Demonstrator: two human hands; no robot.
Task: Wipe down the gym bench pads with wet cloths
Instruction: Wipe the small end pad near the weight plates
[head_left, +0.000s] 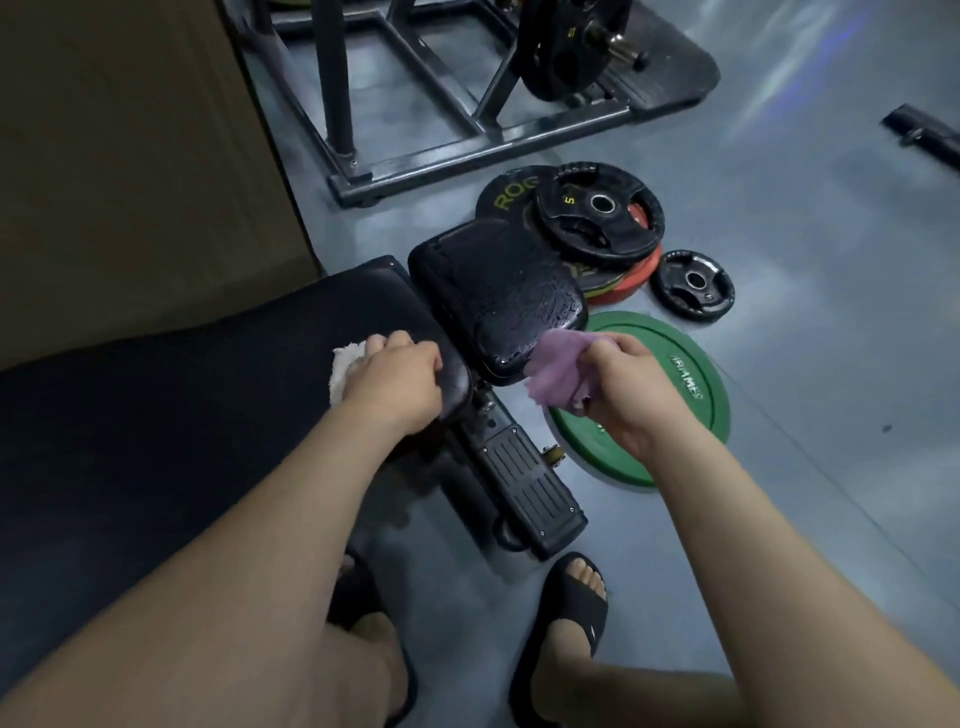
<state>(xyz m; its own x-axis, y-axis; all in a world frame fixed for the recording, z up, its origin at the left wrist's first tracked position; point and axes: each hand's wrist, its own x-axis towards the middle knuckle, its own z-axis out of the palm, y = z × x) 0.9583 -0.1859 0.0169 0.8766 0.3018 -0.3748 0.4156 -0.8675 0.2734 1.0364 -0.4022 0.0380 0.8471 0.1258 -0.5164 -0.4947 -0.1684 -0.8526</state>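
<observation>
The long black bench pad fills the left of the view. My left hand grips a white cloth at that pad's right end, fingers curled over the edge. Beyond it lies the smaller black seat pad, cracked and glistening wet. My right hand pinches a bunched purple cloth at the seat pad's near right corner.
The bench's black foot plate juts toward my sandalled feet. A green weight plate lies on the grey floor by my right hand, with black and red plates stacked behind the seat. A steel rack frame stands farther back.
</observation>
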